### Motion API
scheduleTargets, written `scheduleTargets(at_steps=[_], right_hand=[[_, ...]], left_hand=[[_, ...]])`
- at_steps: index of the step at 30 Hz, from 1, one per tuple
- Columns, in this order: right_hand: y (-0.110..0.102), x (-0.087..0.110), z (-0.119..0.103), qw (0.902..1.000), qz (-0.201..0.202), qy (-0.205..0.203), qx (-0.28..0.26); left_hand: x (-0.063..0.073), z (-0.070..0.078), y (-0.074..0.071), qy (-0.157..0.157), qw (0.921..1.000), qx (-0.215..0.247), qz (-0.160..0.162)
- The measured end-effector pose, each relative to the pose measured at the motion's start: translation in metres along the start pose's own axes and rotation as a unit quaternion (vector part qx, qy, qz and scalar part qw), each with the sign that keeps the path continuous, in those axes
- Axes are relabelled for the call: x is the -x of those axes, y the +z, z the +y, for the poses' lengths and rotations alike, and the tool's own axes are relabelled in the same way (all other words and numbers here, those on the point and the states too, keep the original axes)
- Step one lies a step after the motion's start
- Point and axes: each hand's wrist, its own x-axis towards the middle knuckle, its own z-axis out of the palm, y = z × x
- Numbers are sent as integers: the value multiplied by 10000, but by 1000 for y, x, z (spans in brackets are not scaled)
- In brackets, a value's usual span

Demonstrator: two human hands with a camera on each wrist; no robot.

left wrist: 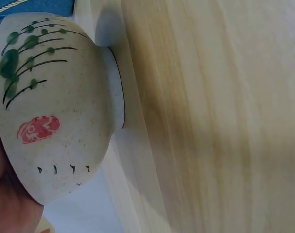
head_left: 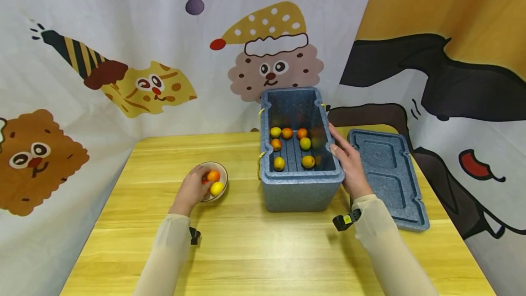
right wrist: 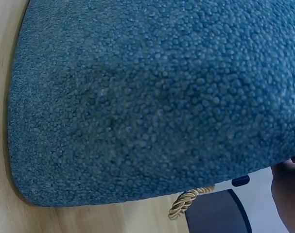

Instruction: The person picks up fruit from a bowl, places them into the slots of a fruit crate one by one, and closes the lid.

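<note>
My left hand (head_left: 191,189) reaches into a small round bowl (head_left: 225,171), its fingers and thumb around a red-orange fruit (head_left: 204,181). An orange fruit (head_left: 213,176) and a yellow fruit (head_left: 217,188) lie beside the fingers. In the left wrist view the bowl's speckled side (left wrist: 69,104) shows green leaves and a red stamp, with part of the hand at its rim. My right hand (head_left: 349,161) rests against the right rim of a grey-blue foam box (head_left: 302,195), fingers extended. Several yellow and orange fruits, among them a yellow one (head_left: 307,162), lie on the box floor.
The box's lid (head_left: 388,177) lies flat on the wooden table (head_left: 246,250), right of the box. Yellow rope loops (head_left: 260,163) hang at the box's left side. A printed cloth (head_left: 164,26) hangs behind the table.
</note>
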Motion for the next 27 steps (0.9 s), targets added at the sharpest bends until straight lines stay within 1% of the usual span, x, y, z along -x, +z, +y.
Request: scheduleTargets(at_steps=[6, 17, 23, 27], right_hand=[[0, 1, 0, 10000, -23, -35, -29], [1, 1, -1, 10000, -15, -60, 3], [0, 0, 0, 10000, 1, -79, 27], [0, 0, 0, 10000, 8, -57, 19]], left_hand=[[0, 0, 2, -119, 9998, 159, 64], [3, 1, 2, -79, 9992, 281, 259], [5, 1, 2, -103, 9984, 294, 480], [6, 1, 4, 13, 9972, 294, 692]])
